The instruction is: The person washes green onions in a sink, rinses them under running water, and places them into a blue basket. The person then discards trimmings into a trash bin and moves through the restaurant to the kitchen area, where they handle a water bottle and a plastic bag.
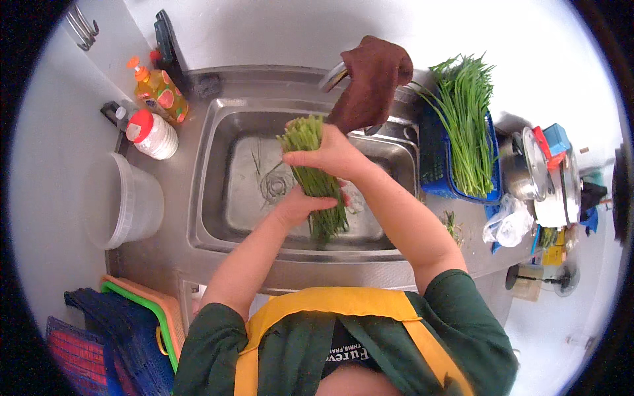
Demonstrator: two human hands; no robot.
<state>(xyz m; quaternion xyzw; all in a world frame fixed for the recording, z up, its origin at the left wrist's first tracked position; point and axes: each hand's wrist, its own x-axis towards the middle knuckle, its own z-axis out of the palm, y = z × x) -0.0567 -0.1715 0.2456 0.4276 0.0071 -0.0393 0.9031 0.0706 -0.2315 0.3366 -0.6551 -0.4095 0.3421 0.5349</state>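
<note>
Over the stainless steel sink point(242, 198), I hold a thick bundle of green chives or similar leafy stalks point(317, 180) in both hands. My right hand point(334, 153) wraps the upper part, near the pale cut ends. Lower down, my left hand point(304, 205) grips the bundle by its darker green part, thumb across the front. The bundle leans, its lower end hanging above the basin. A few loose green blades point(257, 158) lie on the basin floor by the drain point(274, 185). Behind my hands, a brown cloth point(371, 79) drapes over the faucet point(334, 76).
At the right, a blue plastic basket point(438, 188) holds more long green stalks point(465, 128). Trimmed scraps point(451, 227), a plastic bag point(510, 225) and a metal pot point(525, 163) are nearby. Left stand a translucent tub point(141, 203), a red-lidded jar point(153, 136), a soap bottle point(163, 94) and knives point(168, 44).
</note>
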